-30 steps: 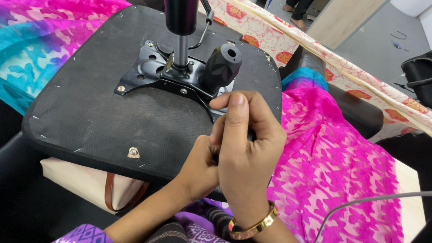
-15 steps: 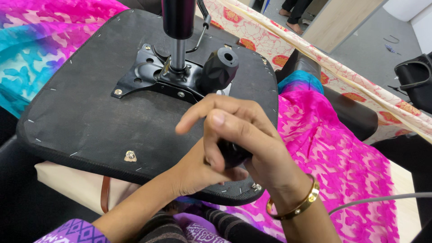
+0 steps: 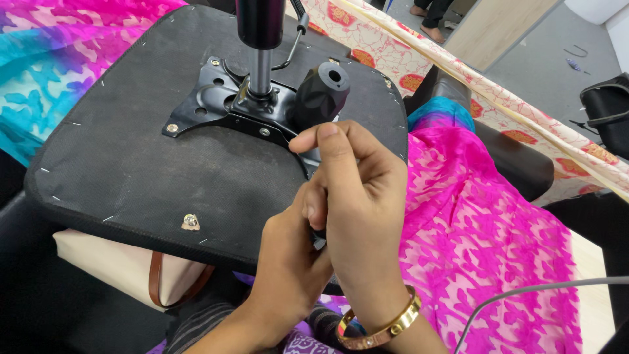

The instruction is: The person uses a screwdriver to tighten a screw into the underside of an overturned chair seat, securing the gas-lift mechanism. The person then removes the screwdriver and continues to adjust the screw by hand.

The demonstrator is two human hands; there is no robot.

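An upturned chair seat (image 3: 164, 177) shows its black underside, with a black metal plate (image 3: 209, 108), a steel column (image 3: 260, 39) and a black knob (image 3: 321, 95) bolted at its middle. Both hands meet at the seat's near right edge. My right hand (image 3: 357, 196), wearing a gold bracelet (image 3: 386, 324), is curled from above around a small dark tool (image 3: 316, 237). My left hand (image 3: 288, 269) clasps the same tool from below. The tool is almost wholly hidden, and its tip cannot be seen. A bolt (image 3: 190, 223) sits in the seat to the left of the hands.
Pink patterned fabric (image 3: 485, 229) lies to the right, turquoise fabric (image 3: 39, 72) at far left. A cream bag with a brown strap (image 3: 118, 269) sits under the seat's near edge. A grey cable (image 3: 537, 288) crosses bottom right. A black bag (image 3: 609, 111) stands on the floor.
My right hand swung out to the right with fingers spread half a second ago, and has now turned back and closed over the tool. The left hand stayed underneath.
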